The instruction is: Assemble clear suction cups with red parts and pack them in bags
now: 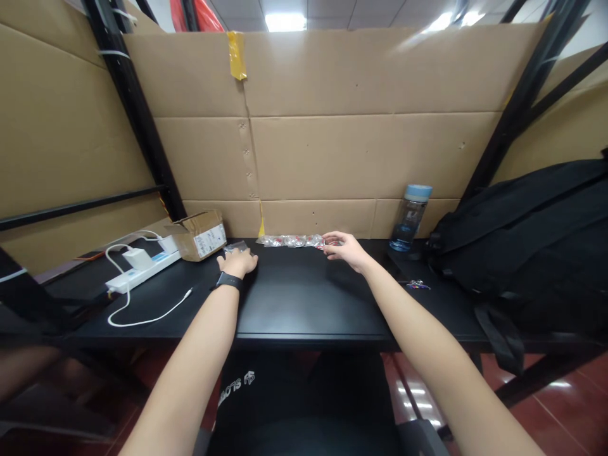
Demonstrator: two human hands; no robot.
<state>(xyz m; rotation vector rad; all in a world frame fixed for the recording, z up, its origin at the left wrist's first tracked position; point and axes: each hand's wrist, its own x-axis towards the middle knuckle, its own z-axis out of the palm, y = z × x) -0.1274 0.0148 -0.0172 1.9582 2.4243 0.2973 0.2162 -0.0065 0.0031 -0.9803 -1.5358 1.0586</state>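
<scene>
Along the back of the black table (304, 297) lies a row of small clear plastic packets (289, 240) with red bits inside. At the row's right end, my right hand (346, 251) has its thumb and fingers closed around a packet with something red in it. My left hand (237, 262), with a dark watch on the wrist, lies palm down with its fingers spread. It rests at a clear plastic bag (235, 246) left of the row, and the bag's contents are mostly hidden.
An opened cardboard box (197, 235) and a white power strip (145, 271) with a white cable (147, 320) are at the left. A water bottle (408, 218), a small bunch of keys or trinkets (418, 284) and a black backpack (527, 247) are at the right. Cardboard (323, 158) walls the back.
</scene>
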